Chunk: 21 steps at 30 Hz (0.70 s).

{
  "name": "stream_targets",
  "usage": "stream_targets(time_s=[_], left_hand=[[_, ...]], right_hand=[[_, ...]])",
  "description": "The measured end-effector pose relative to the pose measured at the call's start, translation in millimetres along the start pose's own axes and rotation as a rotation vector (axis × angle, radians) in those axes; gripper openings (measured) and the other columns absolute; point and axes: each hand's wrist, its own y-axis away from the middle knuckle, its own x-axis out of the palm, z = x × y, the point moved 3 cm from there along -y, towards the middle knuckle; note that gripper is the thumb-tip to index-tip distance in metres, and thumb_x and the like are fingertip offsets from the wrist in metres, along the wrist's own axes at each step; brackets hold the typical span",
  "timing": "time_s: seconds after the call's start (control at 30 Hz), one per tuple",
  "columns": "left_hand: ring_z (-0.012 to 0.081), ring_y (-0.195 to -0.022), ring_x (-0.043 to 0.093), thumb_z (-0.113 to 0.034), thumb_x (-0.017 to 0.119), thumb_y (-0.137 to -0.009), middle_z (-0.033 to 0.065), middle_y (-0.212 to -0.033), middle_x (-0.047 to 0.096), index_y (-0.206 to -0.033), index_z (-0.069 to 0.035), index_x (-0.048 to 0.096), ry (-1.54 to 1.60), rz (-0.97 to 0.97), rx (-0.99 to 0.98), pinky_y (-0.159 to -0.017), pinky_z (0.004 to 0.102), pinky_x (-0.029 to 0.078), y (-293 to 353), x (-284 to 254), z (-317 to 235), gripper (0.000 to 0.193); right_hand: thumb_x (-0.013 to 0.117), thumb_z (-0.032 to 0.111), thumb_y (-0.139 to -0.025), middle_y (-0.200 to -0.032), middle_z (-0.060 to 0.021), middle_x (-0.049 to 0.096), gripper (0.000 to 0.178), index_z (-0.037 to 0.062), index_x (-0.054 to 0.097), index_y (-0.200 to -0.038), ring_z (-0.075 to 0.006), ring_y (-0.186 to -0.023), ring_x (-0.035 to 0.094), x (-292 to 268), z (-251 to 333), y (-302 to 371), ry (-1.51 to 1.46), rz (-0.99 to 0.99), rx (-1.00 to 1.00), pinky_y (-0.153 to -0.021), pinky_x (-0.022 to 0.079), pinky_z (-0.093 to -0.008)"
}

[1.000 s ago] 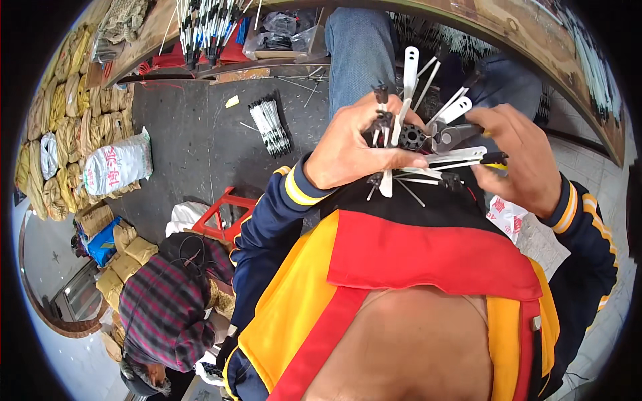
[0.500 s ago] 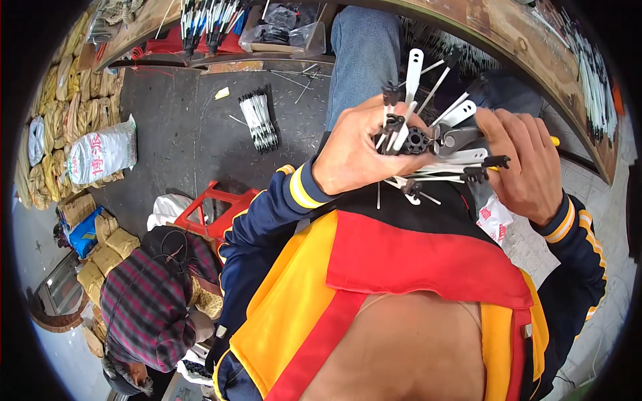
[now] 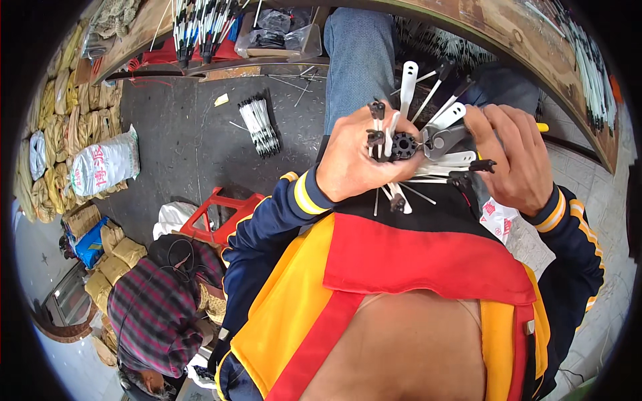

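My left hand (image 3: 354,154) is wrapped round a bundle of thin white rods and flat white strips with holes, which fan out from a black notched hub (image 3: 403,145). Small black clips (image 3: 483,165) sit on several rod ends. In my right hand (image 3: 515,157) is a pair of metal pliers (image 3: 440,142), its jaws against the right side of the hub. A yellow handle tip (image 3: 542,127) shows past my fingers; the rest of the handles is hidden by the hand.
Along the top runs a wooden bench (image 3: 495,40) with white rods on it, beside a box of bagged black parts (image 3: 277,40). A bundle of white-and-black rods (image 3: 259,125) lies on the dark floor. To the left are a red stool (image 3: 224,217), a white sack (image 3: 105,162) and a person in plaid (image 3: 157,314).
Both hands, with the hub and pliers, have shifted slightly left in the picture. The pliers stay at the hub's right side. The whole view has tilted a little.
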Motion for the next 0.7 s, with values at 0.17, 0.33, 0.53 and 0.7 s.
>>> stream_targets(time_s=[0.17, 0.33, 0.53, 0.7], left_hand=[[0.0272, -0.067, 0.062, -0.010, 0.082, -0.065, 0.0091, -0.075, 0.062, -0.086, -0.008, 0.071, -0.033, 0.026, 0.098, -0.062, 0.0342, 0.050, -4.3, 1.9, 2.9, 0.024], [0.0269, -0.071, 0.062, -0.012, 0.084, -0.064, 0.0095, -0.075, 0.062, -0.086, -0.008, 0.071, 0.042, 0.121, 0.068, -0.063, 0.0343, 0.050, -1.9, 6.1, 9.8, 0.026], [0.0221, -0.071, 0.062, -0.009, 0.082, -0.068, 0.0063, -0.076, 0.061, -0.084, -0.006, 0.069, 0.078, 0.266, 0.090, -0.063, 0.0327, 0.049, -8.6, 1.4, -1.6, 0.021], [0.0149, -0.082, 0.063, 0.001, 0.078, -0.075, 0.0056, -0.089, 0.062, -0.098, -0.002, 0.061, 0.379, 0.420, -0.223, -0.072, 0.0276, 0.050, -16.4, -3.0, 0.9, 0.028]], right_hand=[[0.062, 0.013, -0.075, -0.115, -0.0240, 0.054, 0.062, -0.0063, 0.050, -0.133, -0.0401, -0.097, 0.057, -31.8, -2.9, -5.0, 0.096, 0.204, -0.090, -0.085, 0.048, -0.0468], [0.064, 0.008, -0.080, -0.099, -0.0218, 0.059, 0.047, -0.0026, 0.054, -0.125, -0.0385, -0.085, 0.062, -36.6, -12.9, -9.8, -0.340, 0.466, 0.063, -0.074, 0.049, -0.0465], [0.075, -0.009, -0.076, -0.072, -0.0095, 0.063, 0.070, -0.0022, 0.037, -0.133, -0.0140, -0.054, 0.063, 10.3, -1.5, 13.1, -1.869, 1.179, 0.946, -0.048, 0.049, -0.0256], [0.078, 0.011, -0.073, -0.074, -0.0135, 0.062, 0.051, -0.0015, 0.051, -0.114, -0.0229, -0.058, 0.064, 20.2, 4.6, 12.7, -1.034, 0.362, 0.528, -0.055, 0.050, -0.0324]])
